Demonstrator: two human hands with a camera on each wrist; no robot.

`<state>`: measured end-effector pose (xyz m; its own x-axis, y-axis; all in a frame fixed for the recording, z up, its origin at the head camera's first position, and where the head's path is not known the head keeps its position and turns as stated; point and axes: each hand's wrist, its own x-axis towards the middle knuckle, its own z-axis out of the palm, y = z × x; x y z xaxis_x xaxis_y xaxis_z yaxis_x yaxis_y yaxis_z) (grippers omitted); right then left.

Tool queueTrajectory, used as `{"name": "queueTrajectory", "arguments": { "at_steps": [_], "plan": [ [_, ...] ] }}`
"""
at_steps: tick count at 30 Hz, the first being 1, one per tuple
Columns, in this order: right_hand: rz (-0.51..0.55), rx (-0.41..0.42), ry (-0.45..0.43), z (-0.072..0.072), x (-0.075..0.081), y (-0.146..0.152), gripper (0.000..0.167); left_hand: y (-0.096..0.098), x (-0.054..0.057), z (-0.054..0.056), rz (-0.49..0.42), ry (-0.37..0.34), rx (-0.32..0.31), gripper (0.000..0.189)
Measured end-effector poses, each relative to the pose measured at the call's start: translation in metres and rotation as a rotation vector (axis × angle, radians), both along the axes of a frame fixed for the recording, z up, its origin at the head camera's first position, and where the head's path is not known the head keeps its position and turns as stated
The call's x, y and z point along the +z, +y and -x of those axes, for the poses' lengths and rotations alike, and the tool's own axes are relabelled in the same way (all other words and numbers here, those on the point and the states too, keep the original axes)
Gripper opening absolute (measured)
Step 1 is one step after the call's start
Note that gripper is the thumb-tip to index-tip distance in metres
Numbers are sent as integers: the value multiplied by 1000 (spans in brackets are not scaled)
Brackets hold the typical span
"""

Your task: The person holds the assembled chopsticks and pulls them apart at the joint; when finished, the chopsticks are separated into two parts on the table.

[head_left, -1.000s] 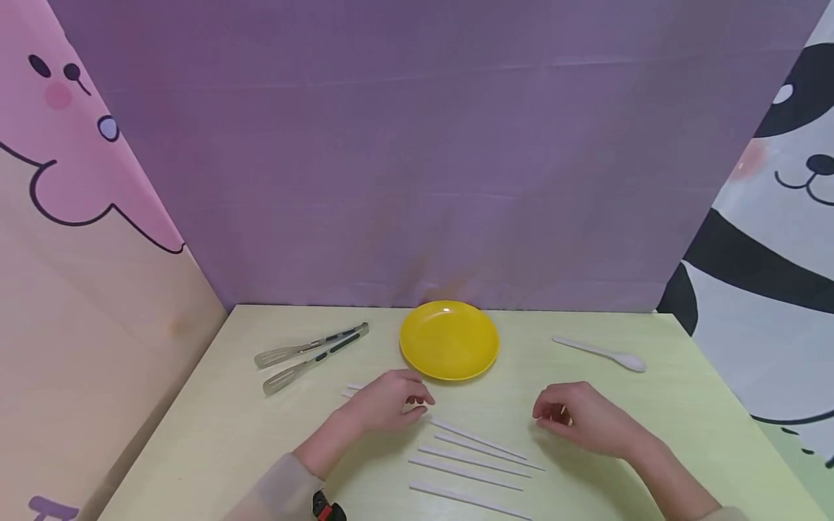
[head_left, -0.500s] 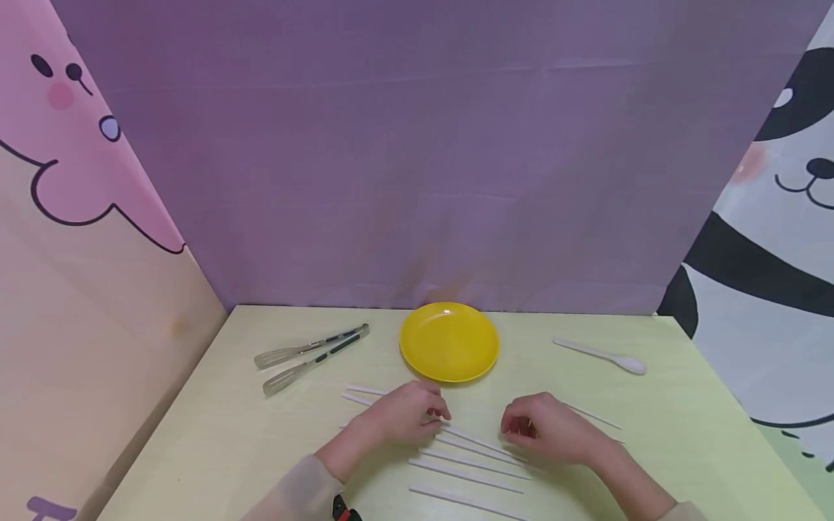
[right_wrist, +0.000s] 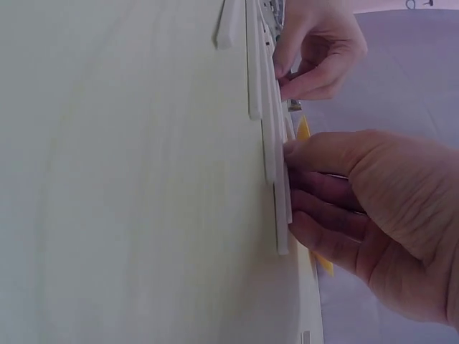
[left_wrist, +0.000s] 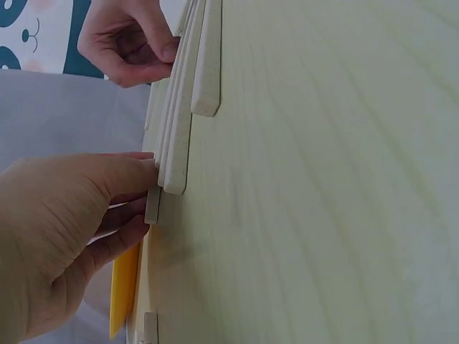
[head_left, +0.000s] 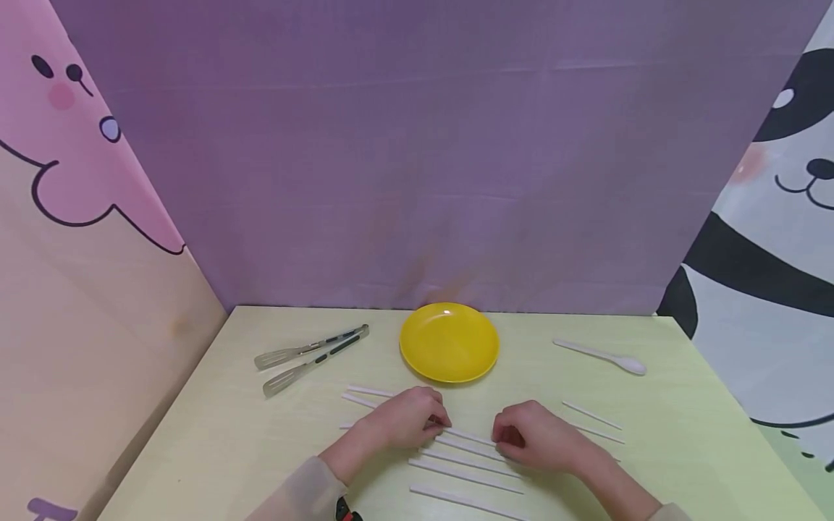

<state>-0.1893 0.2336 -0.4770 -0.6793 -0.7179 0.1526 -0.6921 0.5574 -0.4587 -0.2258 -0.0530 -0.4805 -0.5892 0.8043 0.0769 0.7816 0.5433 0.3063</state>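
In the head view, my left hand (head_left: 412, 418) pinches the left end of a thin white chopstick (head_left: 470, 435) between thumb and fingers. Toward its other end, my right hand (head_left: 537, 436) has its thumb and fingertips on it. The right wrist view shows that thumb (right_wrist: 305, 152) on the near side, with the other fingers behind. Several more pale chopsticks (head_left: 465, 475) lie side by side on the near side of the held one, all slanting down to the right. Others (head_left: 370, 391) stick out beyond my left hand, and a few (head_left: 591, 414) lie right of my right hand.
A yellow plate (head_left: 449, 344) stands at the back middle of the pale wooden table (head_left: 215, 434). Metal tongs (head_left: 339, 346) with black grips lie spread at the back left. A white spoon (head_left: 602, 354) lies at the back right. A purple backdrop (head_left: 430, 159) rises behind.
My right hand has come left and nearer, onto the chopstick, uncovering chopsticks on the right. My left hand has shifted slightly right and closed its fingertips on the chopstick's end.
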Motion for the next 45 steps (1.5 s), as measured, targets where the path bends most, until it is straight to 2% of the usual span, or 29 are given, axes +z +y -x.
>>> {"name": "queueTrajectory", "arguments": {
  "at_steps": [6,9,14,18,20,23,27,31,34,36,41,43,45],
  "plan": [
    [-28,-39,1,-2,1,-4,19,2,-2,1,8,20,0,11],
    [-16,-40,49,-3,1,-6,20,3,-1,1,0,23,21,10],
    [4,-45,101,-2,11,-15,26,5,10,1,-34,6,69,10],
    [35,-59,56,-1,26,-22,24,11,22,-2,-55,18,78,14],
    [39,-69,54,-1,34,-24,19,14,27,-4,-63,53,73,12],
    [25,-72,86,-1,44,-26,14,16,34,-8,-70,152,69,16],
    [17,-71,123,-2,52,-29,21,14,39,-10,-91,326,77,31],
    [38,-74,139,-6,59,-31,23,12,44,-11,-135,457,67,33],
    [55,-53,156,-9,65,-31,25,10,47,-12,-177,503,39,32],
    [61,-9,153,-10,70,-30,26,8,48,-13,-211,526,9,32],
    [71,136,57,-11,83,-25,27,4,52,-15,-295,584,-89,33],
    [84,152,32,-12,86,-25,27,3,55,-16,-298,608,-104,34],
    [95,140,40,-14,87,-26,27,2,58,-18,-284,615,-92,36]
  ]
}}
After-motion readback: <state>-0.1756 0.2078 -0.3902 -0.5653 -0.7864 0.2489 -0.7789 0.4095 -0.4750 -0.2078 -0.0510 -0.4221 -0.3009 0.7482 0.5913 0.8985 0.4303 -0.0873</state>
